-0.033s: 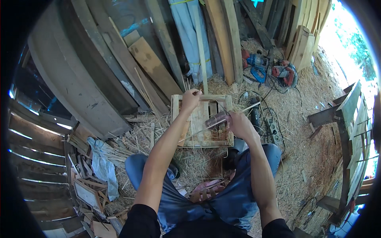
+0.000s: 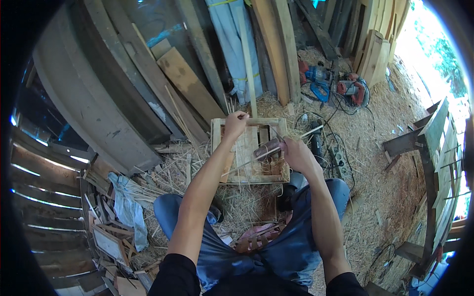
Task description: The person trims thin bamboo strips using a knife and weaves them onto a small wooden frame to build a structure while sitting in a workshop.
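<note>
Planks (image 2: 192,76) are leaning; left hand (image 2: 236,123) is curling tight over the frame (image 2: 217,153)'s far edge, right hand (image 2: 297,154) (can't tell its grip) touching a block (image 2: 266,148).

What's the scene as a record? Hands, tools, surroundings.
left hand: fingers curled, at the slatted wooden frame's far side; contents unclear
right hand: beside a brown block, at a thin pale strip; exact grip unclear
tools: blue power tool, red power tool, on the ground
background: leaning planks, pale-blue wrapped bundle

Left fingers (image 2: 241,116): grip too small to tell; leaning planks (image 2: 275,49) cut off by top edge.
</note>
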Tool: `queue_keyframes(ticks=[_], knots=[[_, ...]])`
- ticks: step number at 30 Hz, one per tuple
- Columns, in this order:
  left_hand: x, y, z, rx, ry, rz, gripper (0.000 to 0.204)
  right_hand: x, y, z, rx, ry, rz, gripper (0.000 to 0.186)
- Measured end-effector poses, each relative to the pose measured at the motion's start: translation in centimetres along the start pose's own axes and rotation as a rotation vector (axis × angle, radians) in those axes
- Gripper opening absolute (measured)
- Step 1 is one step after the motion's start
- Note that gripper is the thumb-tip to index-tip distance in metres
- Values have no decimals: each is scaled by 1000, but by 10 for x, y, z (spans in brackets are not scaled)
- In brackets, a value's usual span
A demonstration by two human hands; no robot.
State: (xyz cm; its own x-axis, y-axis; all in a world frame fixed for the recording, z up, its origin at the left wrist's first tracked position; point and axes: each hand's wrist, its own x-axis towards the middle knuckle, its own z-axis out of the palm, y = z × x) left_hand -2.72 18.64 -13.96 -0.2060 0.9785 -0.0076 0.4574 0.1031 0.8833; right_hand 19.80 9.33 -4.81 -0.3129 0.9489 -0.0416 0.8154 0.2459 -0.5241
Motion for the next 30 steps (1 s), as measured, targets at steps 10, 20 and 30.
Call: queue_keyframes(ticks=[10, 20, 30], knots=[[-7, 3, -17, 19, -128, 116, 28, 17, 8, -10, 108, 39, -30, 18], [-107, 119, -63, 64, -429, 402, 25, -3, -9, -53, 488, 39, -68, 30], [-141, 162, -102, 176, -240, 482, 26, -23, -45, -50, 842, 208, -150, 33]])
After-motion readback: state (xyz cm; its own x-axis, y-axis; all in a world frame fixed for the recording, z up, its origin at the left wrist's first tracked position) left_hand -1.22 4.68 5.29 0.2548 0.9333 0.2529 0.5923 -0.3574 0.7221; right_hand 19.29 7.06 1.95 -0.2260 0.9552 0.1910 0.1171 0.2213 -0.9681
